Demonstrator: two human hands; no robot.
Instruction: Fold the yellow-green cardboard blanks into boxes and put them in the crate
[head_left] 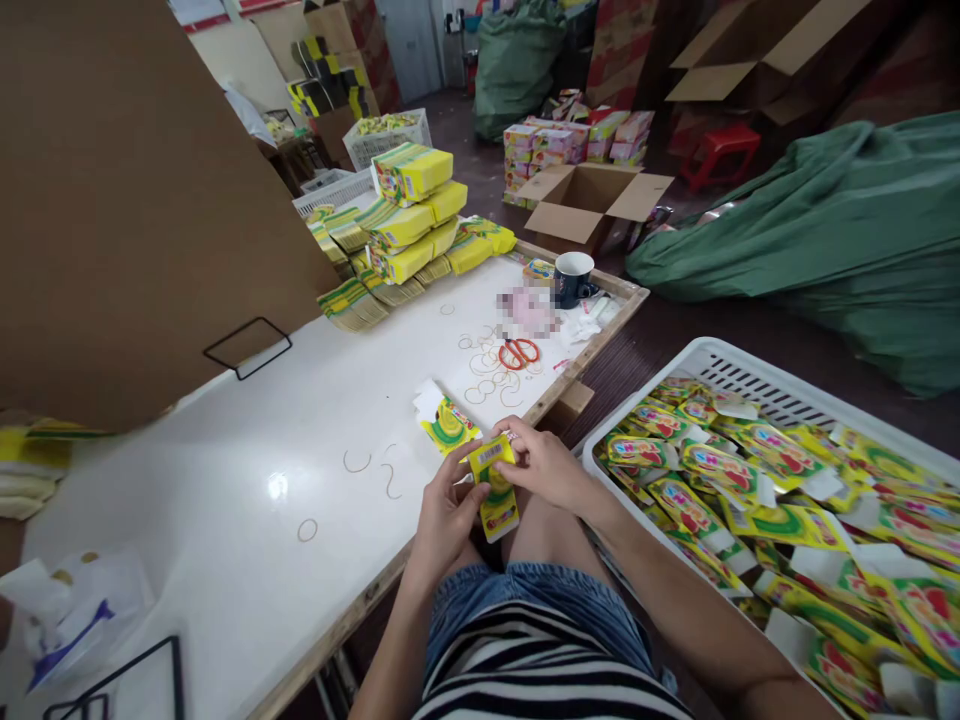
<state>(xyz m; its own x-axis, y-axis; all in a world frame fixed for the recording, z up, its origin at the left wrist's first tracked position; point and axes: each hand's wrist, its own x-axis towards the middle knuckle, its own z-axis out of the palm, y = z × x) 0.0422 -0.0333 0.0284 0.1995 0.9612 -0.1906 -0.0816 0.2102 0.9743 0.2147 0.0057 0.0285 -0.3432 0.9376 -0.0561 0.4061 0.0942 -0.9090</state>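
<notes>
Between both hands, over my lap at the table's edge, is a small yellow and green printed box (496,505) with a barcode near its top end. My left hand (448,505) grips its left side, thumb across the front. My right hand (541,462) pinches the upper right part of the same box. Just beyond them, another yellow box (448,425) with a white open flap lies on the white table (300,450). To my right, a white plastic crate (701,350) is filled with many similar boxes, several with white flaps sticking out.
Orange-handled scissors (519,353) lie among loose rubber bands (480,385). Near the far corner stands a dark mug (572,280). Stacked yellow bundles (412,215) fill the table's back. Beyond are an open carton (589,200), a green sack (825,230) and a red stool (724,155).
</notes>
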